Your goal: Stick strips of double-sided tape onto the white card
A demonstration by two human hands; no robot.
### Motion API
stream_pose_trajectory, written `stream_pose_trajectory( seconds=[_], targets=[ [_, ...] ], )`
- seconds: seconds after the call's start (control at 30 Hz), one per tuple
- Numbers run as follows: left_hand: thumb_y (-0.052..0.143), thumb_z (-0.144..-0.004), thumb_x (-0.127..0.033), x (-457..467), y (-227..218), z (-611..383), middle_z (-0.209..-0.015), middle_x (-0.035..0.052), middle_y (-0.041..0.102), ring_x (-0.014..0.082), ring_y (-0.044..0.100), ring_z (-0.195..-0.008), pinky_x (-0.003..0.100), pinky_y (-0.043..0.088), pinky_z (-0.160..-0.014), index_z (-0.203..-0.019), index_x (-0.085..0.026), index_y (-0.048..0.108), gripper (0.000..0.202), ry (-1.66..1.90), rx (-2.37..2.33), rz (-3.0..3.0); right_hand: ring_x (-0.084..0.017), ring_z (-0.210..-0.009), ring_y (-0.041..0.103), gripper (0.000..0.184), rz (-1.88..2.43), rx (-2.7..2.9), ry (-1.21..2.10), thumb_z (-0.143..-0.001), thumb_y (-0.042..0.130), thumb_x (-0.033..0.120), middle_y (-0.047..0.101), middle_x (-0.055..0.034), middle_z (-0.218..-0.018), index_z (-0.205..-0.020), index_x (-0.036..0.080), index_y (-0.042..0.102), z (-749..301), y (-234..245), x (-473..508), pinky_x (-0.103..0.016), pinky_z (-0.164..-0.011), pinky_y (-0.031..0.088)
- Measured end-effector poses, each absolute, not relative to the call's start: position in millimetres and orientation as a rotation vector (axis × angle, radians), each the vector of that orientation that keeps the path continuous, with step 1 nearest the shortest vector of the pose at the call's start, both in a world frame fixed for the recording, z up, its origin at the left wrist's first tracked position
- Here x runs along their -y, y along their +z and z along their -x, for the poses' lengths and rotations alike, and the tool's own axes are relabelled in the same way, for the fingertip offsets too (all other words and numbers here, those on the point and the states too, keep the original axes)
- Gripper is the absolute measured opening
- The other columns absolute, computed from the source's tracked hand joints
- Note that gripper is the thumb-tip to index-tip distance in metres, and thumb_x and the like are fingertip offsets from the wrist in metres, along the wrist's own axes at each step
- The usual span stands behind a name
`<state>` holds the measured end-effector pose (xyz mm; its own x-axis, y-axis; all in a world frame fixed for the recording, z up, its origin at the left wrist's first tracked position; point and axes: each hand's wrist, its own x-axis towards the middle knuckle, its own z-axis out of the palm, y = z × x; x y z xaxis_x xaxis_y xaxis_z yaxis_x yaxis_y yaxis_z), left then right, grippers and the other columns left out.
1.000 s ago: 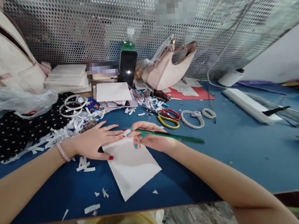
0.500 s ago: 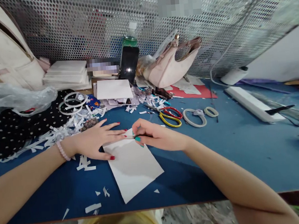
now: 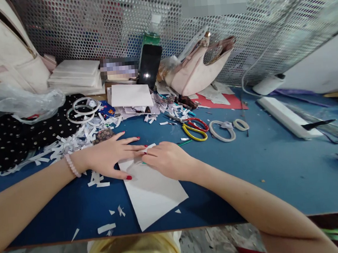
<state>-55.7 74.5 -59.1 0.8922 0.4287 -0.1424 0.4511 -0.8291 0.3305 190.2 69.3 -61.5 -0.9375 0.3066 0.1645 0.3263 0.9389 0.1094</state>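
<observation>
A white paper sheet [image 3: 152,192] lies on the blue table [image 3: 277,168] near the front edge. My left hand [image 3: 109,156] rests flat on the sheet's far left corner, fingers spread, red nails showing. My right hand [image 3: 167,159] lies over the sheet's far edge, fingers curled down around a thin green stick [image 3: 184,142]; only the stick's tip shows past the knuckles. The two hands touch at the fingertips.
Red and yellow scissors [image 3: 194,128], tape rings [image 3: 222,131] and paper scraps [image 3: 71,144] lie behind the hands. A phone [image 3: 149,67], a white paper stack [image 3: 74,75], a pink handbag [image 3: 199,67] and a white power strip [image 3: 288,117] stand along the perforated metal wall.
My right hand turned the green stick from pointing right to lying under the hand, and rolled palm-down onto the sheet's far edge. The left hand stayed in place.
</observation>
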Motion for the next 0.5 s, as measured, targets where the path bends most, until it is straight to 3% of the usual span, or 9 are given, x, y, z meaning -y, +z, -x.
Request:
stream_pose_trajectory(
  seconds=[0.5],
  targets=[
    [0.058, -0.09, -0.057, -75.1, -59.0, 55.5, -0.162, 0.0062, 0.031, 0.0365, 0.018, -0.152, 0.061, 0.002, -0.122, -0.155, -0.026, 0.035, 0.075, -0.069, -0.645, -2.692, -0.015, -0.064, 0.058, 0.024, 0.492, 2.98, -0.251, -0.095, 0.046, 0.009, 0.065, -0.0029, -0.071, -0.081, 0.017, 0.064, -188.0, -61.4, -64.7, -0.029, -0.06, 0.03]
  ],
)
